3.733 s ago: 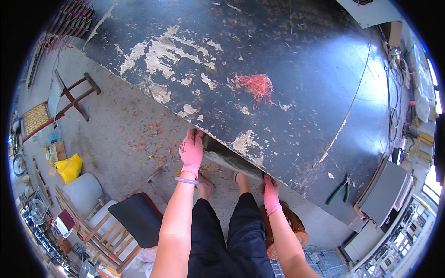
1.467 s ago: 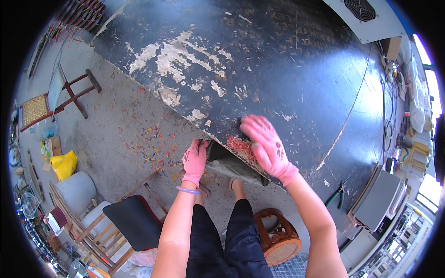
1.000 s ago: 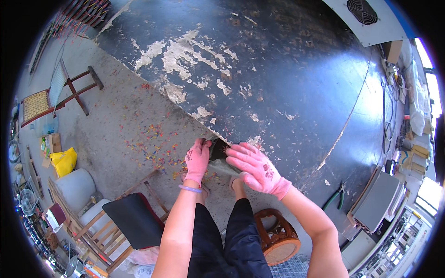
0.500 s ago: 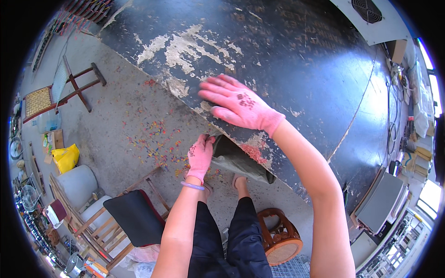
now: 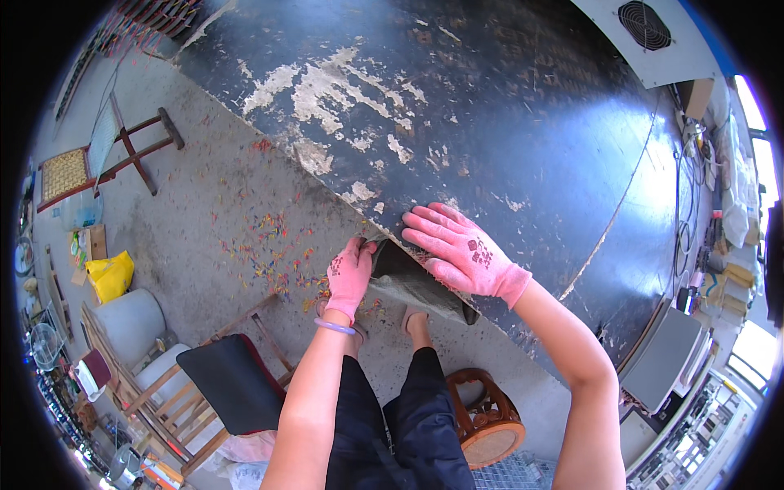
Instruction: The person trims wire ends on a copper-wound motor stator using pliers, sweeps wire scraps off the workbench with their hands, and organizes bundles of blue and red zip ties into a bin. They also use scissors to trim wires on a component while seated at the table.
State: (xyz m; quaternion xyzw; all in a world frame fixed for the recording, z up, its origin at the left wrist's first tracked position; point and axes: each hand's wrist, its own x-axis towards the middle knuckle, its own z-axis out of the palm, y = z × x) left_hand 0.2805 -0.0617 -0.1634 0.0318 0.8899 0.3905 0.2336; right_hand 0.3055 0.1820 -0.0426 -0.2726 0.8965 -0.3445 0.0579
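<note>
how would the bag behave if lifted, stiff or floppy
Probably floppy: the bag creases and sags below the table edge. It might droop off-centre, as only the left hand grips its rim. Weight is uncertain; its contents are hidden.

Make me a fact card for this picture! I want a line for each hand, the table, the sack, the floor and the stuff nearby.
Left hand: in a pink glove, pinching the rim of the sack
Right hand: in a pink glove, spread flat on the table near its edge
Table: black, with pale chipped patches
Sack: grey-green, at the table's near edge
Floor: grey, with colourful scraps
Nearby: brown stool, black cushion, yellow bag
</note>
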